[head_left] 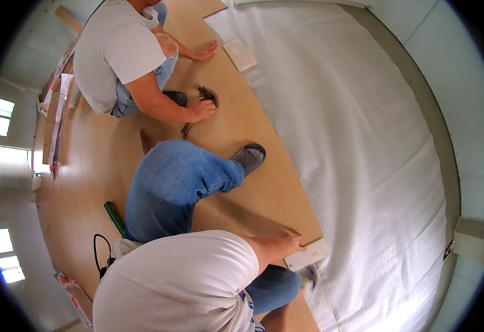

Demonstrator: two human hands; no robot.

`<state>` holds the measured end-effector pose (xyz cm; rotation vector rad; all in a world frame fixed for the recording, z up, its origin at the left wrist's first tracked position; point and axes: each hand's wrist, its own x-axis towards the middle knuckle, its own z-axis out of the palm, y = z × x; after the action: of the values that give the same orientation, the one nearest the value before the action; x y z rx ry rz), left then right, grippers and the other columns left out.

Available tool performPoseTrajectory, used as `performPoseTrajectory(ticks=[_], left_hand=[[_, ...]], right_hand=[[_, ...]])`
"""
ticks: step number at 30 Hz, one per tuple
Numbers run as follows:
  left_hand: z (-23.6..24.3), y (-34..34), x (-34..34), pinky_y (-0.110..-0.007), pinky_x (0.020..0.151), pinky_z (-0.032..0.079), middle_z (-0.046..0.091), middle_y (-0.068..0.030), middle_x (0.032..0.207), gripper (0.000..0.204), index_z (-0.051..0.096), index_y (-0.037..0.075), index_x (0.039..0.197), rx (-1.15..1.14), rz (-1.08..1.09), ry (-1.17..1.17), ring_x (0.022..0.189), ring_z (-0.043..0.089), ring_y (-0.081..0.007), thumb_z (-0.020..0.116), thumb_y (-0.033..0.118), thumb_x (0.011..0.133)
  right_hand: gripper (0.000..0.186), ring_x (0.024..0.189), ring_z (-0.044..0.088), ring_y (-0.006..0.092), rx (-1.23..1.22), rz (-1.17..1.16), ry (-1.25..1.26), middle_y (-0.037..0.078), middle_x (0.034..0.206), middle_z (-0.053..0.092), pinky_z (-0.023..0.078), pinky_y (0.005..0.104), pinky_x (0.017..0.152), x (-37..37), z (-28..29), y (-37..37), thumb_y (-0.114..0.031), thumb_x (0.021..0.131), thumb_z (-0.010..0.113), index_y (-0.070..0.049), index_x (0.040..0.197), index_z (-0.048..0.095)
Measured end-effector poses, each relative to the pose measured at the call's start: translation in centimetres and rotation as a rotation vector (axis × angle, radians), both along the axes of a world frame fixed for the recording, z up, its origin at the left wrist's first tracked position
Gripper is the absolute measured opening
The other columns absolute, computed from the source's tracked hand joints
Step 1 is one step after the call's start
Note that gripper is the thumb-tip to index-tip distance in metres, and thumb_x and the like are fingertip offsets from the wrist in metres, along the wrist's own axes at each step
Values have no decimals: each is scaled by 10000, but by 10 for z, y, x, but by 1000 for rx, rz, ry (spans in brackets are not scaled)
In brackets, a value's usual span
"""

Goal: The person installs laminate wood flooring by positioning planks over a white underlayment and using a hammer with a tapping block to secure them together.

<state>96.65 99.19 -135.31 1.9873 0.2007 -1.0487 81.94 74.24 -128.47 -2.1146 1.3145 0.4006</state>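
Two pale rectangular blocks lie along the edge of the laminate flooring (286, 171). The left hand (291, 246) reaches the near block (311, 253), its fingertips at the corner; I cannot tell whether they grip it. The right hand is out of view. The far block (240, 55) lies near a co-worker's flat hand (206, 51); their other hand (201, 110) is on one claw hammer (208, 95).

The wood-look floorboards (275, 185) are smooth, with soft gloss. The white underlay (363, 144) is ribbed, wrinkled and slightly shiny. The jeans (167, 174) are matt denim.
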Motion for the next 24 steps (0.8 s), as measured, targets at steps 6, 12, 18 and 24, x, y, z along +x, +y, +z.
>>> performPoseTrajectory(ticks=[6, 12, 18, 24], left_hand=[[-46, 7, -27, -480, 1067, 435, 567, -268, 1382, 883, 522, 46, 1410, 16, 35, -81, 1273, 546, -427, 796, 578, 761], [-7, 6, -16, -446, 1068, 426, 565, -89, 1412, 460, 508, 263, 1480, 47, 6, 93, 1276, 545, -298, 474, 275, 1020], [41, 143, 16, -453, 1199, 303, 410, -107, 1586, 768, 311, 238, 1583, 231, -1053, -564, 1420, 427, -348, 607, 131, 883], [116, 167, 55, -512, 1117, 385, 578, -218, 1393, 523, 567, 65, 1389, 431, -1216, -142, 1276, 563, -392, 571, 49, 866]], right_hand=[[388, 671, 648, 357, 235, 356, -75, 179, 798, 652, 514, 463, 601, -24, -51, 1, -295, 860, 739, 30, 1013, 592], [396, 679, 650, 322, 193, 268, -114, 168, 816, 662, 522, 443, 603, -39, -42, -2, -308, 874, 744, 28, 1026, 603], [401, 691, 654, 287, 510, -127, -483, 160, 847, 679, 532, 421, 608, 23, -39, 99, -321, 889, 743, 28, 1039, 614], [405, 780, 649, 272, 71, -2, -367, 155, 911, 685, 533, 434, 714, 45, -13, 97, -270, 839, 749, -1, 1109, 613]])
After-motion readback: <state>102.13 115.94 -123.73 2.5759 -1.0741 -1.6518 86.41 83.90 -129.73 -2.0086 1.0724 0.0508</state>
